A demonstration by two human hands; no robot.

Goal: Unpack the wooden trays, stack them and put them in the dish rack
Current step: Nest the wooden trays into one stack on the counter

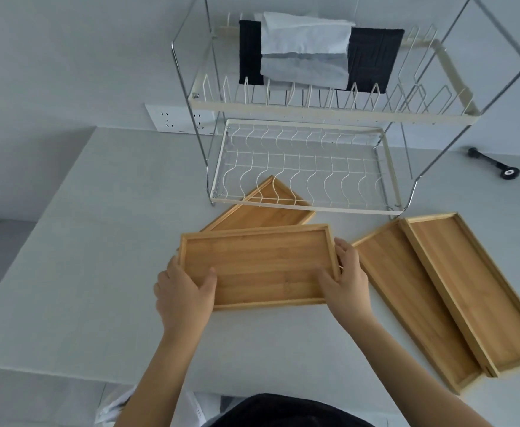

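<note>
Left hand (184, 288) clamped on the short left end of a wooden tray (258, 266), thumb lying inside on the tray floor, fingers under the edge. Long axis running side to side across the body, face up, low over the counter (98, 241). Just behind and partly under its far edge, a second tray (262, 211), slanted, one corner tucked beneath the dish rack (302, 167). Right hand (348, 272) closed on the short right end, thumb inside too. Further right, two more trays (437, 291) lying overlapped, long axes slanting away, nearer the right hand. Rack straight ahead, beyond both hands; lower shelf bare, upper shelf holding folded cloths (314, 50). Probably stacking next: slanted tray nearest.
</note>
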